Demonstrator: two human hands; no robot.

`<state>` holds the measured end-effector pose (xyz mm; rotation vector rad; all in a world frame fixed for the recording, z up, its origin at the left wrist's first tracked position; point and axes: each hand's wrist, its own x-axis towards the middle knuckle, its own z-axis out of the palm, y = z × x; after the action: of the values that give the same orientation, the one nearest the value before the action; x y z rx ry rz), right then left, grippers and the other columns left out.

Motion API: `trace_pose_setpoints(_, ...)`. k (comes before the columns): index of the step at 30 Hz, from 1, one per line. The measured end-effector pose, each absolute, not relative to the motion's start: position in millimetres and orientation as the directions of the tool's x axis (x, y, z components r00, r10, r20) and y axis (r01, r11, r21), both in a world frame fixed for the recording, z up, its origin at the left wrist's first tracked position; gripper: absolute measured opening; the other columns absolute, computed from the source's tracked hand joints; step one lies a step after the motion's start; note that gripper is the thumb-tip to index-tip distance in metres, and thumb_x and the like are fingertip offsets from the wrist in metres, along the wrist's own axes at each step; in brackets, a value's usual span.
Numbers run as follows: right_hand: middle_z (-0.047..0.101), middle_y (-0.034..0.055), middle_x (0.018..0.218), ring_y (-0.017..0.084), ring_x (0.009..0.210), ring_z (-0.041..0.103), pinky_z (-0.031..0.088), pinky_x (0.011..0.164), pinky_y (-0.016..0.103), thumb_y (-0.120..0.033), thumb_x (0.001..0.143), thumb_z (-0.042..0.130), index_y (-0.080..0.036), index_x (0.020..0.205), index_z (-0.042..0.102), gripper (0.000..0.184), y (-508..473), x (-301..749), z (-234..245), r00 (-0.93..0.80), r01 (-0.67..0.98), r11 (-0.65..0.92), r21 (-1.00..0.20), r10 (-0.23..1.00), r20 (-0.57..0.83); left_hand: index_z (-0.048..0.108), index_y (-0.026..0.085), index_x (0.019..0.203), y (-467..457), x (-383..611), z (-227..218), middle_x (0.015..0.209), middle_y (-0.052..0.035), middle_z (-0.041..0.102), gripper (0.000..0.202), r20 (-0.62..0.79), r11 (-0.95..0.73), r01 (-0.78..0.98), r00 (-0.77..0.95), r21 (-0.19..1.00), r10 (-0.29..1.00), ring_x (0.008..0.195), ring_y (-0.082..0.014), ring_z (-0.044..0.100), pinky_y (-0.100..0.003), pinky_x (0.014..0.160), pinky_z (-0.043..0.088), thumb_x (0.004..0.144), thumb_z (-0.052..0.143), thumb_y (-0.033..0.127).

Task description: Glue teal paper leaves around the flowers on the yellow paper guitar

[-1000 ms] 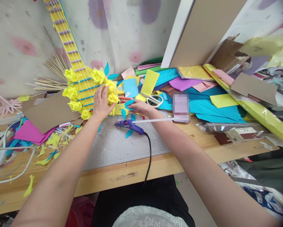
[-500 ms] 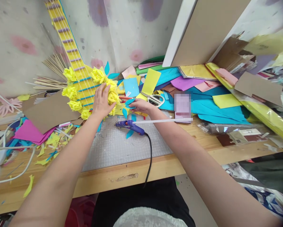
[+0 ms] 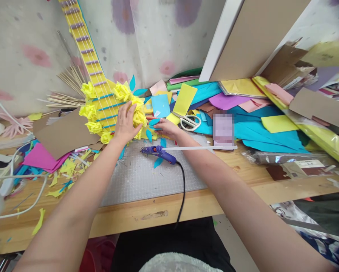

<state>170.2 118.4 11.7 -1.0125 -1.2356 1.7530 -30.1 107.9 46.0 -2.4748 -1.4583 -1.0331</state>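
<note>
Beside a guitar, a leaf at the fingertips

Decked with yellow flowers, the guitar stands tilted at the back of the bench, neck up before a floral backdrop. The left hand rests on its lower right side, fingers loosely spread and clenched on nothing. Just beyond that edge, the right hand pinches the blue leaf; whether the leaf touches the guitar cannot be told.

The step in hand appears to be steadying the guitar while the leaf is held close to its edge. The next move seems to call for a light pinch and a still left palm, as so thin a piece probably bends easily.

Toward the front, a purple glue gun lies over the gray mat, loose leaves about it. Scissors and colored paper spread rightward; sticks and cardboard sit left.
</note>
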Motion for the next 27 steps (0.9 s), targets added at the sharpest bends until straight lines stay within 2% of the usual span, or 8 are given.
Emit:
trace_pose_setpoints(6, 0.062, -0.0015, 0.074, 0.008, 0.064, 0.056, 0.046, 0.056, 0.018, -0.012, 0.071, 0.059, -0.017, 0.081, 0.060, 0.011, 124, 159, 4, -0.264, -0.120, -0.189, -0.975, 0.952, -0.153, 0.036, 0.023, 0.135, 108, -30, 45, 0.144, -0.0152, 0.034, 0.071, 0.593, -0.543, 0.801, 0.316, 0.253, 0.741, 0.137, -0.0327, 0.027, -0.054, 0.112, 0.024, 0.072, 0.066, 0.035)
trace_pose_setpoints(12, 0.058, -0.0028, 0.070, 0.007, 0.059, 0.055, 0.046, 0.054, 0.018, -0.010, 0.073, 0.057, -0.017, 0.076, 0.057, 0.008, 121, 155, 8, -0.257, -0.102, -0.186, -0.977, 0.954, -0.155, 0.035, 0.023, 0.135, 107, -30, 43, 0.144, -0.0149, 0.034, 0.070, 0.605, -0.537, 0.811, 0.312, 0.233, 0.733, 0.136, -0.0324, 0.028, -0.054, 0.112, 0.024, 0.074, 0.064, 0.036)
trace_pose_setpoints(15, 0.058, -0.0028, 0.071, 0.007, 0.059, 0.055, 0.046, 0.053, 0.018, -0.009, 0.074, 0.056, -0.017, 0.082, 0.060, 0.012, 119, 154, 11, -0.263, -0.103, -0.202, -0.974, 0.950, -0.169, 0.035, 0.022, 0.135, 105, -30, 43, 0.144, -0.0151, 0.034, 0.068, 0.602, -0.548, 0.805, 0.325, 0.229, 0.729, 0.137, -0.0326, 0.027, -0.054, 0.111, 0.024, 0.075, 0.062, 0.037)
trace_pose_setpoints(21, 0.063, -0.0024, 0.082, 0.007, 0.065, 0.057, 0.047, 0.054, 0.017, -0.008, 0.075, 0.055, -0.024, 0.108, 0.063, 0.037, 114, 153, 14, -0.305, -0.109, -0.190, -0.976, 0.941, -0.149, 0.035, 0.022, 0.135, 97, -33, 39, 0.144, -0.0150, 0.033, 0.066, 0.628, -0.555, 0.803, 0.320, 0.218, 0.709, 0.136, -0.0330, 0.028, -0.054, 0.111, 0.023, 0.075, 0.059, 0.034)
trace_pose_setpoints(27, 0.064, -0.0014, 0.085, 0.008, 0.068, 0.059, 0.048, 0.053, 0.016, -0.007, 0.076, 0.055, -0.024, 0.112, 0.062, 0.040, 117, 152, 12, -0.304, -0.086, -0.201, -0.976, 0.938, -0.166, 0.034, 0.021, 0.134, 93, -35, 35, 0.143, -0.0161, 0.033, 0.067, 0.639, -0.499, 0.823, 0.235, 0.269, 0.732, 0.135, -0.0336, 0.027, -0.055, 0.111, 0.023, 0.073, 0.061, 0.030)
